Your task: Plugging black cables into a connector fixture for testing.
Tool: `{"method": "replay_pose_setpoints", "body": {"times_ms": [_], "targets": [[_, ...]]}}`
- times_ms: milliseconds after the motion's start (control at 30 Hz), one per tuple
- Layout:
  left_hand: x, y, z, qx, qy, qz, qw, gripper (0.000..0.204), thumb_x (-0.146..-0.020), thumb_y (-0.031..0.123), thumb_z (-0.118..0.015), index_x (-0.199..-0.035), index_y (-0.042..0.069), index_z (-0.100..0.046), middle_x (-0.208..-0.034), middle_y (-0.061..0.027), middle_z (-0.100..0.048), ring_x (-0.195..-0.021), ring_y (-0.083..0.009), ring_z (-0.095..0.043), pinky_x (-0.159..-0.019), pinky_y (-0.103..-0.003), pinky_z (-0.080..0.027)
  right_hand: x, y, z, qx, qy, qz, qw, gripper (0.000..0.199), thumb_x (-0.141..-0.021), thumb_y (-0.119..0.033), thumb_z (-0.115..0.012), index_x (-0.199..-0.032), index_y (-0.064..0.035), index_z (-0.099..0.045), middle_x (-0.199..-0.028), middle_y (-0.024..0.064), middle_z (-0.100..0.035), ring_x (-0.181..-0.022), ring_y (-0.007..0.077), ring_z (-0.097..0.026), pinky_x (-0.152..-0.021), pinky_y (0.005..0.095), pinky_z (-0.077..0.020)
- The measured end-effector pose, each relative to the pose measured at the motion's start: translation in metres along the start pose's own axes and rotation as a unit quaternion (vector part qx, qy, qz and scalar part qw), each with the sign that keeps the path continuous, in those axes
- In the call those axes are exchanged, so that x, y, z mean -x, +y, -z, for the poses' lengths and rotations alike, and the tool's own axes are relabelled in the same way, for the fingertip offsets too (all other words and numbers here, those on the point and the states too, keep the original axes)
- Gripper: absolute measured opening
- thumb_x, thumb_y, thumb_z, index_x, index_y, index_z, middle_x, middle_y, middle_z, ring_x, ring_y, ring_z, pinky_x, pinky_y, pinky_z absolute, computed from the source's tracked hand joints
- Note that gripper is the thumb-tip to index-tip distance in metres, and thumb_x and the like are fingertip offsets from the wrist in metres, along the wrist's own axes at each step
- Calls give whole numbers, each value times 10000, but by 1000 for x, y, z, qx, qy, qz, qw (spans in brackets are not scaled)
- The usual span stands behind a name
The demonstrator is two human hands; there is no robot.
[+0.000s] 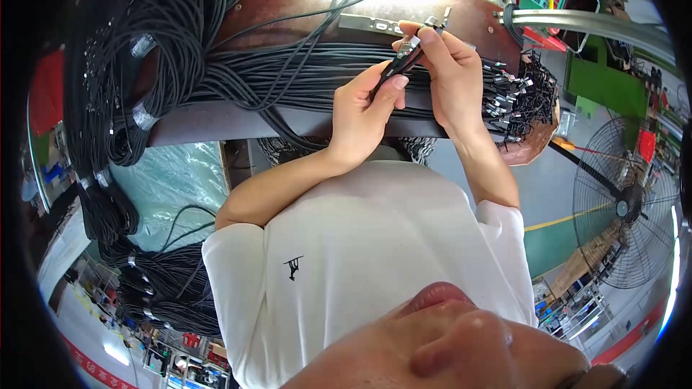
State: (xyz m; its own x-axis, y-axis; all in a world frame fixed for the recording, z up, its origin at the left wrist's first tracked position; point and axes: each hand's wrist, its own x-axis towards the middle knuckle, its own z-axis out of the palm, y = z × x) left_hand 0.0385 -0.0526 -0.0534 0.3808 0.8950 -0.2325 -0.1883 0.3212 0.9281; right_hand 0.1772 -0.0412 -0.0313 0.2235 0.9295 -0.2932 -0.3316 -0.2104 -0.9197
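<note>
Above the near edge of the dark bench, my left hand (366, 112) is closed round a few black cables (391, 69), thumb on top. Their metal-tipped connectors (408, 47) stick out past my fingers toward the right. My right hand (454, 79) is closed in a pinch at a cable connector (431, 21), close beside those tips. Its fingertips partly cover the piece, so its exact shape is hard to make out. Under both hands a thick bundle of black cables (288, 75) runs across the bench. Many connector ends (508, 94) fan out to the right of my right hand.
Coiled black cables (173, 21) are heaped at the left, with more bundles (169, 281) lower down. Behind my hands lies a metal strip with slots (360, 23). A metal tube (591, 20) crosses the upper right. A black fan (628, 203) stands at the right.
</note>
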Motion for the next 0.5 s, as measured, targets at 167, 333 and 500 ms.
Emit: {"method": "replay_pose_setpoints", "body": {"times_ms": [167, 333, 500], "targets": [[2, 1, 5, 44, 3, 3, 999, 217, -984, 190, -548, -1110, 31, -625, -703, 11, -554, -567, -20, -403, -495, -179, -316, 2, 0, -1, -7, -50, 28, 998, 243, -934, -160, -630, -740, -17, -605, -941, 98, -705, -753, 80, -598, -721, 240, -480], [3, 1, 11, 146, -65, 26, 987, 259, -982, 240, -553, -1135, 40, -614, -696, -6, -560, -553, -24, -408, -484, -185, -302, 10, 9, -3, -23, -128, -26, 991, 200, -942, -185, -620, -830, -19, -623, -1010, 109, -679, -723, 75, -606, -662, 239, -487], [8, 16, 22, 166, -45, 72, 982, 330, -1001, 285, -513, -1222, 47, -573, -638, 22, -480, -526, -30, -410, -456, -185, -293, -16, -17, 25, 411, -208, 291, 839, 396, -864, -275, -676, -1176, -38, -623, -1014, 131, -671, -921, 275, -638, -868, 397, -484]]}}
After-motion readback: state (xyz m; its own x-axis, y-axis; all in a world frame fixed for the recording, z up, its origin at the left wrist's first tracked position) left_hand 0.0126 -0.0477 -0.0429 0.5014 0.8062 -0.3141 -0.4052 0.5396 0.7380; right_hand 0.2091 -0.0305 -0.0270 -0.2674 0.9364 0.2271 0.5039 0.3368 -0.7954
